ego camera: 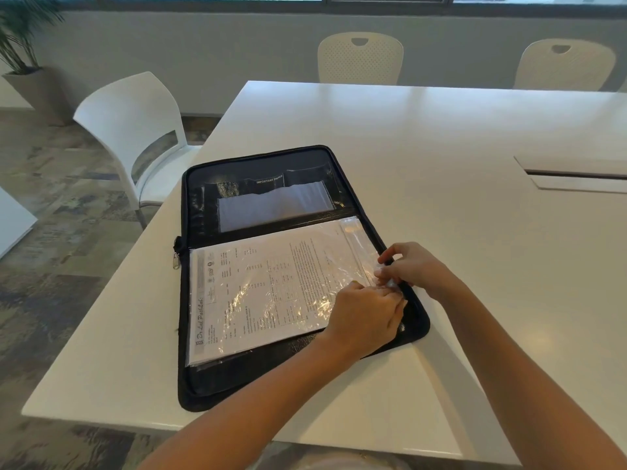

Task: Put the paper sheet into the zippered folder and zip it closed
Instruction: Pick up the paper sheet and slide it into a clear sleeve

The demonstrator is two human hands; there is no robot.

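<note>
A black zippered folder (203, 385) lies spread flat on the white table (424, 137), its zip undone and the metal pull (176, 261) hanging at the left spine. The printed paper sheet (264, 293) rests in the near half under a shiny clear plastic sleeve (353, 232). My left hand (364, 315) presses on the sheet's right end, fingers bent onto the plastic. My right hand (415, 266) pinches the sleeve's open edge at the folder's right rim. The far half shows an inner pocket (274, 205) with clear plastic.
A white chair (135, 130) stands at the table's left side. Two cream chairs (360, 57) are at the far edge. A cable hatch (576, 174) is set into the tabletop at right. A potted plant (20, 45) stands far left.
</note>
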